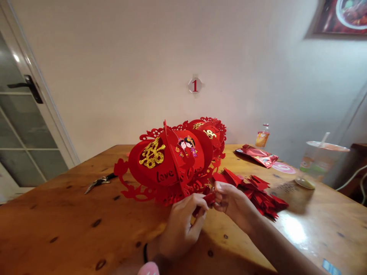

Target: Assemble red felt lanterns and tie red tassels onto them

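Note:
In front of me lies a red paper lantern (169, 162) on its side, with gold characters, a cartoon couple and the word "Love". It is close behind my hands. My left hand (182, 221) is closed around a small folded red piece (210, 198), most of it hidden by the fingers. At the far end of that piece, my right hand (231, 200) has thumb and fingertips pinched together; the tiny part between them is too small to make out. Just right of my right hand is a heap of folded red paper pieces (265, 198).
A second red lantern (210, 133) lies behind the first. Keys (100, 181) rest on the wooden table (71, 221) at left. Toward the right are a red foil packet (258, 154), a bottle (262, 136) and a plastic cup with a straw (319, 162).

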Demonstrator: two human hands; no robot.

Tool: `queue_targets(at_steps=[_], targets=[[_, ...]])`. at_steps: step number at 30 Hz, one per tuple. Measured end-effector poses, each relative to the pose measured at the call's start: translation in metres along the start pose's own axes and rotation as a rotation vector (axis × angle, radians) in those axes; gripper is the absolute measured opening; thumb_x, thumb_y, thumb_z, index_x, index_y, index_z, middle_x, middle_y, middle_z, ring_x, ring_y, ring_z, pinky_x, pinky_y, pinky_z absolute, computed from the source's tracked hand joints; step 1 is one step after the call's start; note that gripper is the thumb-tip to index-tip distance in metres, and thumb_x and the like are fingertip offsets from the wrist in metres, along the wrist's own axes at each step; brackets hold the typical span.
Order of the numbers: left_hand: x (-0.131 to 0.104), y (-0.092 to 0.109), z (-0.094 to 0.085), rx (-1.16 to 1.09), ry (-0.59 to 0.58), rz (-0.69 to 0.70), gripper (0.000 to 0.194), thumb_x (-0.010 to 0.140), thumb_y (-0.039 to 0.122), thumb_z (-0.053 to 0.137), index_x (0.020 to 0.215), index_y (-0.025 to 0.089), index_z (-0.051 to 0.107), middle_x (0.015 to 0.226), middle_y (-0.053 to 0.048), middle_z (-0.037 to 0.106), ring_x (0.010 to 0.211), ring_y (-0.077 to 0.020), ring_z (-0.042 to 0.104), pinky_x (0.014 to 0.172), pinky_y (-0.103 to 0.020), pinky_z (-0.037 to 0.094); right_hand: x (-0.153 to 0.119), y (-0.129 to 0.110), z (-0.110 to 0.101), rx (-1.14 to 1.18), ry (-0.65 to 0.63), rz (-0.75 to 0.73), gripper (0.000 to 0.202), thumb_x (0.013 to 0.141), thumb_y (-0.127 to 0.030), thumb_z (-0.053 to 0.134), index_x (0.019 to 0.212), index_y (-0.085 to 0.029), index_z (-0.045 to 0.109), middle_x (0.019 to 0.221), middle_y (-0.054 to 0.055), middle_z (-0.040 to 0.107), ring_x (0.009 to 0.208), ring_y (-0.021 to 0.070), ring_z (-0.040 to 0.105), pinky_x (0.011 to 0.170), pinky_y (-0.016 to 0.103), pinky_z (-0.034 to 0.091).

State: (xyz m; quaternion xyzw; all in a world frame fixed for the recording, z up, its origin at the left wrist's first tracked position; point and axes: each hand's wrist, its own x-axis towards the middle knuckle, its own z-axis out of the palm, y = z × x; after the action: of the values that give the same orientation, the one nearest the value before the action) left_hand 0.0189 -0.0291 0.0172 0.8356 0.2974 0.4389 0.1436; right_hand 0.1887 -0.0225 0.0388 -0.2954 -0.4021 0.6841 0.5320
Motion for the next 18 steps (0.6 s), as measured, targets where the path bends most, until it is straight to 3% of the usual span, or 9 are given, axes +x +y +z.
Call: queue_targets(at_steps=[4,7,9,12,14,18], targets=[[0.001,0.005,-0.014,0.096,-0.001,0.146,0.017,0.077,0.012,0.047,0.09,0.022,0.048,0.084,-0.001,0.061,0.077,-0.0141,0.058,0.075,-0.026,0.043,0.0,-0.002,-0.002,-0.066,-0.035,-0.152,0.015,0.065,-0.026,0.066,0.06,-0.018,0.055,0.058,-0.002,0.045,0.056,0.0096,0.04,0.056,0.022,0.034],[0.002,0.0,-0.027,0.095,0.112,0.252,0.021,0.076,0.014,0.048,0.096,0.021,0.047,0.084,-0.003,0.061,0.078,-0.0165,0.057,0.076,-0.03,0.043,-0.001,-0.004,-0.004,-0.12,-0.07,-0.263,0.012,0.065,-0.025,0.066,0.061,-0.019,0.056,0.063,-0.001,0.044,0.062,0.0117,0.04,0.061,0.024,0.034],[0.003,-0.009,-0.035,0.077,0.244,0.231,0.018,0.078,0.014,0.045,0.095,0.02,0.046,0.081,-0.003,0.058,0.074,-0.0152,0.056,0.072,-0.029,0.044,-0.002,-0.006,-0.005,-0.12,-0.097,-0.301,0.012,0.065,-0.026,0.066,0.061,-0.019,0.057,0.068,0.0,0.045,0.067,0.0132,0.042,0.064,0.025,0.035],[0.008,-0.023,-0.041,0.164,0.368,0.067,0.011,0.082,0.015,0.044,0.091,0.019,0.046,0.079,-0.002,0.056,0.073,-0.0138,0.055,0.07,-0.027,0.044,-0.005,-0.008,-0.007,-0.124,-0.129,-0.292,0.009,0.066,-0.026,0.064,0.062,-0.02,0.058,0.078,0.002,0.048,0.074,0.0152,0.046,0.07,0.026,0.038],[0.013,-0.031,-0.041,0.236,0.372,0.02,0.008,0.082,0.015,0.047,0.089,0.019,0.047,0.082,-0.002,0.056,0.077,-0.0144,0.055,0.072,-0.027,0.044,-0.004,-0.005,-0.006,-0.152,-0.14,-0.27,0.008,0.067,-0.025,0.064,0.062,-0.02,0.06,0.087,0.003,0.051,0.081,0.0166,0.048,0.075,0.027,0.04],[0.018,-0.037,-0.036,0.332,0.329,0.135,0.012,0.082,0.013,0.05,0.092,0.02,0.049,0.088,-0.003,0.057,0.086,-0.0166,0.052,0.08,-0.031,0.041,0.005,0.007,0.003,-0.176,-0.136,-0.197,0.007,0.067,-0.023,0.067,0.063,-0.019,0.063,0.106,0.004,0.054,0.095,0.0185,0.051,0.086,0.03,0.038]])
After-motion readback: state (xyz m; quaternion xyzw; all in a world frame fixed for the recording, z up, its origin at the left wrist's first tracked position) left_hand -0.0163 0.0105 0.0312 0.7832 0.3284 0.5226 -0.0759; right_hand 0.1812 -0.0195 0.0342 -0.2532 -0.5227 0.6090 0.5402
